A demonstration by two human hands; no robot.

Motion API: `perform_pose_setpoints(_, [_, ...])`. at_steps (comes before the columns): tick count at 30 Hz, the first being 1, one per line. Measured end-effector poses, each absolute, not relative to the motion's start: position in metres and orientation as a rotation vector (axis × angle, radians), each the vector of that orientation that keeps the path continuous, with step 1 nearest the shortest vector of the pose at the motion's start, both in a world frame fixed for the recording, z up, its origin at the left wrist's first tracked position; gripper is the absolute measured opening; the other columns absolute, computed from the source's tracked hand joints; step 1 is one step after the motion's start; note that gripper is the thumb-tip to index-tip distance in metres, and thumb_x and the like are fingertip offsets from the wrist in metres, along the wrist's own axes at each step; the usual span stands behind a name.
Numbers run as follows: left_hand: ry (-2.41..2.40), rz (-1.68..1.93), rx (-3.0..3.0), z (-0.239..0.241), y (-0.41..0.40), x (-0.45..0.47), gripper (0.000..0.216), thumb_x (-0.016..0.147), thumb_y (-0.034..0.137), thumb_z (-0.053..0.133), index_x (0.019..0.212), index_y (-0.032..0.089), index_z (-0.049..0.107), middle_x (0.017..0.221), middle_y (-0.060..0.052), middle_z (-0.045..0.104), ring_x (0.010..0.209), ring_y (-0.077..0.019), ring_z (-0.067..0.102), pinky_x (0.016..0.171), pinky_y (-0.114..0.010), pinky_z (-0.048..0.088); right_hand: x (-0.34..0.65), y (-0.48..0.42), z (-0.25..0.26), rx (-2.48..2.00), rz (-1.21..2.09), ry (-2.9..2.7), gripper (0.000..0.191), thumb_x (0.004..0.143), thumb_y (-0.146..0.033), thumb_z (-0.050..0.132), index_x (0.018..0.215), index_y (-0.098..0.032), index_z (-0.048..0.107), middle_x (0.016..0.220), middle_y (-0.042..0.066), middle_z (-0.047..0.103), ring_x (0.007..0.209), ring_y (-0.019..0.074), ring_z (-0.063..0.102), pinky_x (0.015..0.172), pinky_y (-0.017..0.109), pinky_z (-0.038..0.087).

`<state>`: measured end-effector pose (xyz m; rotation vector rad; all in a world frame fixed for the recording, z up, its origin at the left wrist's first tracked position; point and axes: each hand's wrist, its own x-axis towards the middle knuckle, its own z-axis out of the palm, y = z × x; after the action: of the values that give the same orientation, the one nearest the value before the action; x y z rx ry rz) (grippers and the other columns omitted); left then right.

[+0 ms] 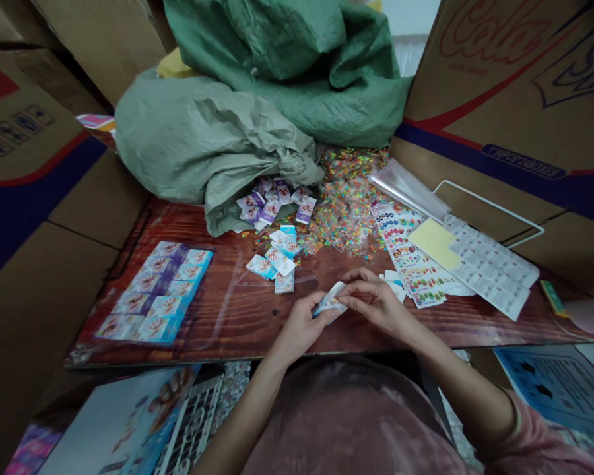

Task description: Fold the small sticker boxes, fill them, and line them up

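Note:
Near the front of the table, my left hand (301, 323) is closed round a small white-and-blue printed card box (332, 300). Fingers of my right hand (376, 303) pinch at its right end, so part of the box is hidden. Similar white-and-blue boxes (277, 257) lie in a loose pile just beyond my left hand. A few more white-and-blue pieces (395, 285) lie behind my right hand. To the left, a clear tray (165, 290) holds purple and blue boxes in rows.
Purple boxes (272, 201) spill from a grey-green sack (202, 138). Behind it sits a green sack (297, 72). Many tiny colourful packets (349, 198) cover the back. Sticker sheets (410, 257), a yellow card (433, 244) and a clear plastic roll (410, 188) lie right. Large cartons (505, 152) flank the table.

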<state>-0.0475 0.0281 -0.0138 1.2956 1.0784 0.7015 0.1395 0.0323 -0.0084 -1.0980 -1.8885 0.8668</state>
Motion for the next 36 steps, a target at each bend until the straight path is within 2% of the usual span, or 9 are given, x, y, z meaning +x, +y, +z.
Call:
perform_pose_setpoints(5, [1.067, 0.746, 1.154, -0.024, 0.024, -0.043, 0.031, 0.078, 0.042, 0.064, 0.090, 0.014, 0.062, 0.066, 0.004, 0.052, 0.051, -0.0064, 0.042, 0.048, -0.019, 0.034, 0.135, 0.028, -0.005, -1.063, 0.817, -2.078, 0.022, 0.093, -0.027, 0.052, 0.110, -0.023, 0.066, 0.113, 0.009, 0.057, 0.108, 0.0213, 0.054, 0.093, 0.038, 0.044])
perform_pose_setpoints(10, [1.090, 0.774, 1.054, -0.026, 0.023, -0.039, 0.033, 0.076, 0.042, 0.066, 0.092, 0.013, 0.061, 0.066, 0.004, 0.053, 0.048, -0.0048, 0.042, 0.046, -0.018, 0.032, 0.132, 0.027, -0.005, -1.088, 0.834, -1.943, 0.019, 0.092, -0.027, 0.055, 0.105, -0.023, 0.067, 0.103, 0.008, 0.060, 0.098, 0.0191, 0.058, 0.084, 0.033, 0.048])
perform_pose_setpoints(14, [1.091, 0.781, 1.018, -0.020, 0.023, -0.041, 0.036, 0.074, 0.042, 0.068, 0.095, 0.014, 0.061, 0.067, 0.004, 0.056, 0.047, -0.0043, 0.044, 0.044, -0.017, 0.032, 0.131, 0.023, -0.007, -1.119, 0.629, -1.937, 0.020, 0.090, -0.026, 0.058, 0.107, -0.024, 0.066, 0.104, 0.008, 0.061, 0.099, 0.0201, 0.058, 0.086, 0.035, 0.046])
perform_pose_setpoints(17, [1.096, 0.775, 0.997, -0.019, 0.021, -0.041, 0.037, 0.074, 0.044, 0.067, 0.093, 0.013, 0.060, 0.063, 0.004, 0.054, 0.044, -0.0040, 0.043, 0.041, -0.017, 0.031, 0.131, 0.022, -0.007, -1.084, 0.641, -1.988, 0.020, 0.092, -0.025, 0.055, 0.107, -0.024, 0.067, 0.104, 0.007, 0.062, 0.099, 0.0199, 0.058, 0.085, 0.034, 0.046])
perform_pose_setpoints(23, [1.093, 0.844, 0.930, -0.021, 0.017, -0.036, 0.040, 0.075, 0.043, 0.068, 0.101, 0.015, 0.056, 0.068, 0.005, 0.057, 0.041, -0.0028, 0.043, 0.038, -0.016, 0.032, 0.129, 0.025, -0.011, -1.103, 1.000, -1.815, 0.024, 0.093, -0.034, 0.052, 0.102, -0.022, 0.070, 0.092, 0.006, 0.060, 0.087, 0.0172, 0.059, 0.078, 0.031, 0.048])
perform_pose_setpoints(27, [1.127, 1.027, 0.978, -0.021, 0.016, -0.035, 0.046, 0.078, 0.038, 0.065, 0.115, 0.023, 0.043, 0.096, 0.000, 0.065, 0.044, -0.0023, 0.045, 0.039, -0.016, 0.038, 0.127, 0.030, -0.015, -1.161, 1.295, -1.492, 0.027, 0.088, -0.044, 0.058, 0.090, -0.021, 0.072, 0.085, 0.004, 0.064, 0.081, 0.0161, 0.059, 0.077, 0.030, 0.047])
perform_pose_setpoints(30, [1.100, 1.038, 1.085, -0.022, 0.015, -0.035, 0.039, 0.084, 0.033, 0.059, 0.118, 0.023, 0.045, 0.108, -0.004, 0.062, 0.051, -0.0032, 0.050, 0.044, -0.017, 0.043, 0.127, 0.034, -0.015, -1.129, 1.575, -1.083, 0.024, 0.080, -0.044, 0.068, 0.087, -0.021, 0.070, 0.082, 0.000, 0.065, 0.072, 0.0117, 0.058, 0.072, 0.026, 0.047])
perform_pose_setpoints(34, [1.081, 0.979, 1.183, -0.025, 0.012, -0.035, 0.032, 0.087, 0.032, 0.055, 0.117, 0.022, 0.050, 0.094, -0.001, 0.063, 0.051, -0.0050, 0.052, 0.047, -0.018, 0.045, 0.126, 0.038, -0.017, -1.014, 1.830, -0.762, 0.035, 0.062, -0.038, 0.083, 0.090, -0.024, 0.065, 0.078, -0.003, 0.062, 0.065, 0.0100, 0.056, 0.067, 0.025, 0.049])
perform_pose_setpoints(36, [1.093, 0.937, 1.234, -0.025, 0.012, -0.034, 0.026, 0.087, 0.032, 0.055, 0.110, 0.021, 0.053, 0.084, 0.001, 0.062, 0.051, -0.0054, 0.052, 0.048, -0.018, 0.044, 0.125, 0.038, -0.020, -1.021, 1.863, -0.808, 0.035, 0.062, -0.041, 0.082, 0.086, -0.022, 0.065, 0.077, -0.002, 0.063, 0.065, 0.0113, 0.056, 0.066, 0.027, 0.050])
